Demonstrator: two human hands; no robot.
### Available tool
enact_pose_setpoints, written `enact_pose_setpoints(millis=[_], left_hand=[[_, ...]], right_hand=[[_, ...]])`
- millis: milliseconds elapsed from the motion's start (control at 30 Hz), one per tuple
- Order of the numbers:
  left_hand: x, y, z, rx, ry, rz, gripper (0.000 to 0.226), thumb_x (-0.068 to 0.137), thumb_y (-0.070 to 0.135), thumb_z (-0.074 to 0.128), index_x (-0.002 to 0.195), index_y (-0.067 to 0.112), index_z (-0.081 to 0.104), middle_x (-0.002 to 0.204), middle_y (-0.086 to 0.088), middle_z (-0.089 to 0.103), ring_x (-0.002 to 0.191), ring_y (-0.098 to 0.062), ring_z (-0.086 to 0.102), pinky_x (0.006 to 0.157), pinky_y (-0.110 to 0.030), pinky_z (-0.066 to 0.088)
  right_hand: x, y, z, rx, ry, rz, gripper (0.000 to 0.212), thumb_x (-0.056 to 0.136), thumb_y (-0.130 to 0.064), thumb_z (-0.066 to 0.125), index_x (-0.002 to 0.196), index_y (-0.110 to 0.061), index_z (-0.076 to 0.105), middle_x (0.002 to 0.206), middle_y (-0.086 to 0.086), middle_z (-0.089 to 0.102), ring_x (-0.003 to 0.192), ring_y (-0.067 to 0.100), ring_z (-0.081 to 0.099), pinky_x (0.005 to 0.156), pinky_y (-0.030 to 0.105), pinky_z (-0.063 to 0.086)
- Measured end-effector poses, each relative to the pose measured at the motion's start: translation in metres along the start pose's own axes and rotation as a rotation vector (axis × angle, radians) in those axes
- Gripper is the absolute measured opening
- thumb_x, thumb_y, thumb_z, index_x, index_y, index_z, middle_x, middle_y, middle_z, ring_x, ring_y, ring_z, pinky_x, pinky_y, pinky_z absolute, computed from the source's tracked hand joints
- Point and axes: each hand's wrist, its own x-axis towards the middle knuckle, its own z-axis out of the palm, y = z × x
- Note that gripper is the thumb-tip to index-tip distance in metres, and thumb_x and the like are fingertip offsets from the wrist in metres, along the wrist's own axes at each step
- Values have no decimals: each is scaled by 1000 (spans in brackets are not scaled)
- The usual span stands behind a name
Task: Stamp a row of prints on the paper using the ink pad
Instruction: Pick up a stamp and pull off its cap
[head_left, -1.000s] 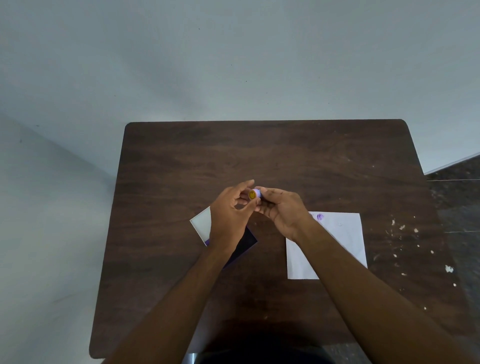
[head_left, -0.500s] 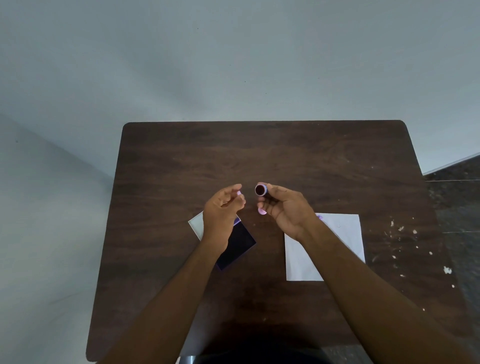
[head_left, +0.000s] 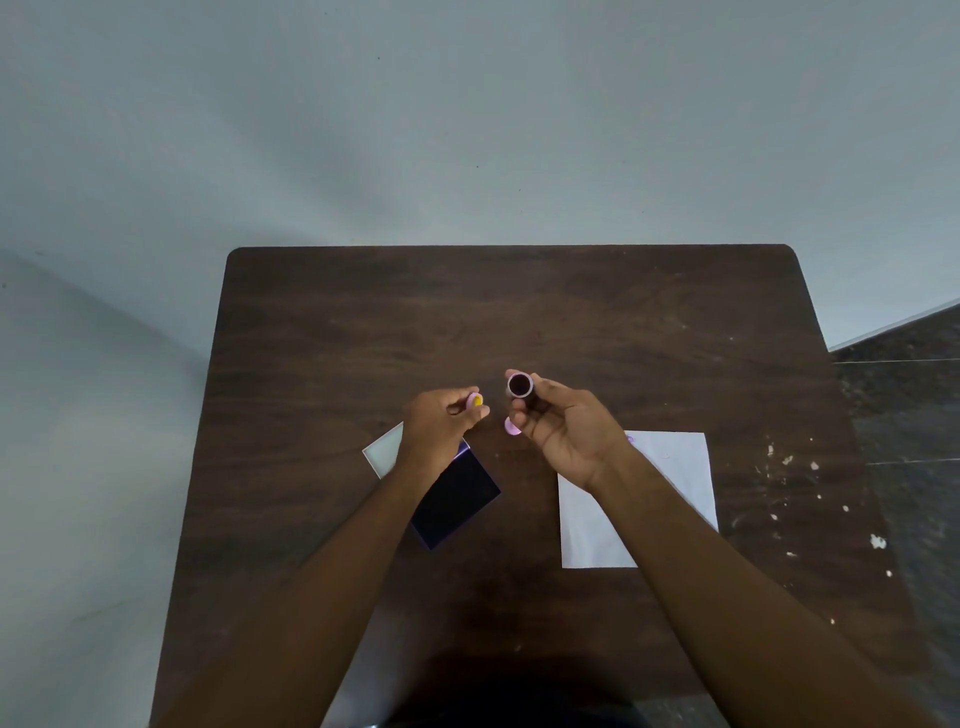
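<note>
— Since you have the better angle, how far along would you say the stamping is?

— Barely begun, I'd judge. On the paper (head_left: 670, 483), lying right of centre on the table (head_left: 363, 322), I can make out one faint purple mark at the far left corner, just beside the right wrist. It is partly hidden, so I can't say how clean it is. No row is visible; the sheet otherwise looks blank.

— And the ink pad?

— The pad (head_left: 457, 499) lies open on the table, left of centre, its dark face up and its pale lid (head_left: 384, 454) folded out behind it. The left forearm crosses over part of it.

— What are the hands doing?

— Both are raised above the table between pad and paper, close together but apart. The right hand (head_left: 566, 431) has its fingers curled around the stamp (head_left: 520, 385), a small purple-rimmed cylinder whose dark round end tips toward the camera. A pink bit pokes out below the fingers; I can't tell what it is. The left hand (head_left: 441, 426) pinches a small pink and yellow cap (head_left: 475, 400) between thumb and fingertips.

— So what's left?

— Nearly all of it, as I see it: inking the stamp on the pad, then pressing print after print along the sheet.
</note>
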Motion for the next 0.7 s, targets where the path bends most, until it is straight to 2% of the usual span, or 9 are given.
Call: enact_pose_setpoints(millis=[67,167,233,400,500,700], left_hand=[[2,1,3,63,28,20,28,88,25,70,114,14,70,103,1,73,96,-7,68,88,-24,52],[6,2,8,288,107,73,25,94,20,61,116,12,69,113,-4,71,106,-15,64,90,-17,40],[8,2,10,369,136,97,26,94,20,60,118,11,68,116,-5,69,108,-17,63,88,-16,36],[5,2,14,362,165,130,24,92,19,64,114,12,71,112,-4,71,103,-15,64,87,-17,39],[5,3,13,353,153,182,22,91,18,65,111,12,72,108,-4,72,99,-14,65,86,-19,43],[5,6,13,295,151,245,18,89,16,67,105,14,75,101,-1,73,93,-11,65,85,-21,49]], right_hand=[[0,-2,-1,4,2,-11,31,98,-9,47,121,7,60,93,16,63,74,19,58,73,32,53],[0,-4,-4,13,29,-7,29,98,-9,48,120,6,61,92,17,67,74,20,65,79,33,55],[-1,-5,-6,11,44,-11,30,98,-10,50,120,5,61,94,17,69,74,20,67,77,32,58],[-1,-5,-5,9,75,-8,26,97,-10,52,115,4,64,100,20,67,77,21,64,76,33,58],[-1,-6,-4,18,70,-10,26,97,-10,51,114,5,64,96,19,66,77,21,61,79,34,56],[-4,-10,-3,11,80,-34,24,97,-11,51,107,4,66,92,18,65,77,23,58,74,33,58]])
